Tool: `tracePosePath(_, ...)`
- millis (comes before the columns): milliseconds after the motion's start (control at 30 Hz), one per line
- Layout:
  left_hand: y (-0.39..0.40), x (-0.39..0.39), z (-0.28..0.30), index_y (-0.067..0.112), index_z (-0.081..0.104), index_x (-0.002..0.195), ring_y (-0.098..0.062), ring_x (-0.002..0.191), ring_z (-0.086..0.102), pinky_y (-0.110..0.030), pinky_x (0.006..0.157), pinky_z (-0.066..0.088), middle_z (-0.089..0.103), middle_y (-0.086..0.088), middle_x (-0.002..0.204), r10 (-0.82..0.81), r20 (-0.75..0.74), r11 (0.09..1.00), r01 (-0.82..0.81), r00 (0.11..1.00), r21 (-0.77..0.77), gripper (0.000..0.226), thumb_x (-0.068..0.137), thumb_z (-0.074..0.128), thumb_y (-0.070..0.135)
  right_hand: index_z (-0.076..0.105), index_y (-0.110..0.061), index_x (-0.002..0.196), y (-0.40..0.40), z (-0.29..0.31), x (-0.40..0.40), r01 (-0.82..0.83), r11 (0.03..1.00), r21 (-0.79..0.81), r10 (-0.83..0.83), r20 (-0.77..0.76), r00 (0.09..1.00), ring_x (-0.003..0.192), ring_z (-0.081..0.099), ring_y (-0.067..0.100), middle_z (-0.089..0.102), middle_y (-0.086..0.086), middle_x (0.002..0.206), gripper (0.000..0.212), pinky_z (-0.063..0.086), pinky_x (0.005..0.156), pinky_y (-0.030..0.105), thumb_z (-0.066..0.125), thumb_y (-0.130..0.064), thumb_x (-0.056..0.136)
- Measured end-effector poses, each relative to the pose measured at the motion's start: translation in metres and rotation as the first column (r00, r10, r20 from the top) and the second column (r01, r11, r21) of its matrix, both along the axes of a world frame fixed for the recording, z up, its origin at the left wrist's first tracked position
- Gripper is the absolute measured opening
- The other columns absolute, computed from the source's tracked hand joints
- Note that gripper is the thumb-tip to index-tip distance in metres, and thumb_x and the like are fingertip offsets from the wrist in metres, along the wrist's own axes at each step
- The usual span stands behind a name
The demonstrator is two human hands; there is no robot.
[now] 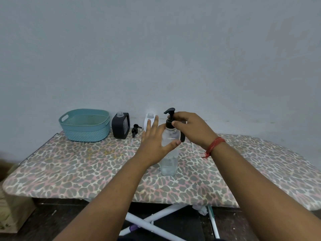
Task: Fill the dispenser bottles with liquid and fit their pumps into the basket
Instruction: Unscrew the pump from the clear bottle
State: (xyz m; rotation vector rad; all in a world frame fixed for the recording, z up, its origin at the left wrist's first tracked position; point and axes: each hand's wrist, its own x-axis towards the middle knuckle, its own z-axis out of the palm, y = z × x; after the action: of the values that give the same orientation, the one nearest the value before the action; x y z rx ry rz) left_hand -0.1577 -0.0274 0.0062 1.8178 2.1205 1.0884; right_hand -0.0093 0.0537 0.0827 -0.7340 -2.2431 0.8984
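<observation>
A tall clear plastic dispenser bottle [169, 153], upright and partly filled with clear liquid, is seen standing near the middle of a leopard-print padded ironing board [73, 164]. Its black pump head [169, 119] is seated on the neck and is pinched at the collar by the fingertips of the right hand [191, 127], on whose wrist a red thread band [214, 145] is worn. The left hand [154, 141] is spread open beside the bottle, with the thumb tip laid against its front and the fingers extended behind it. Toward the wall, a teal woven-pattern plastic basket [85, 126] is set at the board's left end; just beside it, an uncapped black square bottle [121, 125] is placed, then a loose black pump [135, 130] lying flat, then a white bottle [149, 119] partly hidden by the left hand.
</observation>
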Motion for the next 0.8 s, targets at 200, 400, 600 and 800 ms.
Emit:
tracePosePath(200,0.002,0.006,-0.001,0.04,0.02,0.153,-0.015,0.152,-0.019,-0.059,0.123,0.007,-0.013,0.011,0.167,-0.007,0.031,1.0,0.007,0.999,-0.001,0.095,0.074,0.04,0.088,0.069,-0.024,0.101,-0.008,-0.004,-0.013,0.132,0.988,0.082,-0.131,-0.019,0.991,0.094,0.061,0.007,0.056,-0.004,0.104,0.016,0.05,0.087,0.026,0.072,-0.033,0.087)
tracePosePath(400,0.003,0.002,-0.004,0.045,0.021,0.153,-0.017,0.152,-0.022,-0.059,0.122,0.005,-0.014,0.013,0.167,0.02,-0.002,1.0,-0.02,1.0,-0.005,0.094,0.073,0.036,0.092,0.049,-0.032,0.138,0.001,0.001,-0.002,-0.016,0.996,-0.089,0.01,-0.065,0.998,0.112,0.061,0.005,0.067,-0.016,0.11,0.055,0.044,0.099,0.025,0.069,-0.017,0.089)
tracePosePath(600,0.005,0.008,0.002,0.045,0.021,0.147,-0.016,0.149,-0.028,-0.059,0.122,-0.003,-0.022,0.012,0.165,0.045,-0.085,0.998,-0.048,0.995,-0.041,0.092,0.07,0.028,0.096,0.062,-0.02,0.113,0.004,0.003,-0.008,0.066,0.992,0.108,-0.073,0.06,0.995,0.096,0.06,0.01,0.058,-0.004,0.106,0.035,0.047,0.083,0.022,0.076,-0.035,0.084)
tracePosePath(800,0.01,0.015,0.016,0.031,0.009,0.16,-0.015,0.149,-0.03,-0.058,0.122,-0.004,-0.017,0.006,0.167,0.11,-0.142,0.993,-0.116,0.984,-0.036,0.11,0.072,0.029,0.095,0.058,-0.027,0.127,0.009,0.01,-0.005,0.006,0.998,0.055,-0.009,0.045,0.999,0.098,0.063,0.003,0.065,-0.011,0.109,0.049,0.05,0.08,0.014,0.078,-0.024,0.083)
